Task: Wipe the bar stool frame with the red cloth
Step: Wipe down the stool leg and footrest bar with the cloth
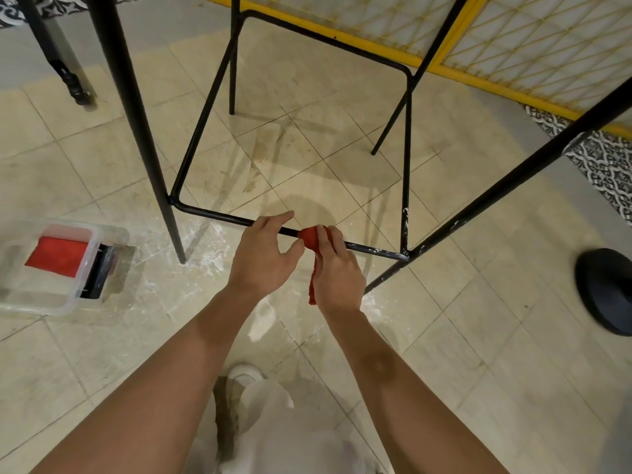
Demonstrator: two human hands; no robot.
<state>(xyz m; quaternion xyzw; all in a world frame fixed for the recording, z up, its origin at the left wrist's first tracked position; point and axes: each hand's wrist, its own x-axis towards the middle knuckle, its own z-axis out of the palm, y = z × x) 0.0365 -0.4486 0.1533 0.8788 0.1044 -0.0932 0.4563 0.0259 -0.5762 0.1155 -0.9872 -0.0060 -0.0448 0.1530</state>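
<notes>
The person crouches in front of the bar stool frame (pixel 138 131), which is made of thin black metal and stands on the tiled floor (pixel 444 336). The red cloth (pixel 309 238) is bunched on the near lower rail (pixel 212 213) of the frame, a little to the right of the rail's middle, and one end of it hangs down under the palm. The right hand (pixel 337 271) grips this cloth, with the fingers curled over it, and holds it against the rail. The left hand (pixel 263 254) is just beside it. Its fingers lie nearly straight across the top of the same rail, and the thumb is spread below and reaches up to the cloth. White marks show on the right part of the rail and on the leg next to it. On the floor to the left lies a clear plastic container (pixel 20 295) with a second red cloth (pixel 56 256) inside. A black round base (pixel 605 292) stands at the right edge, and a yellow-framed screen (pixel 513 39) stands behind the stool.
</notes>
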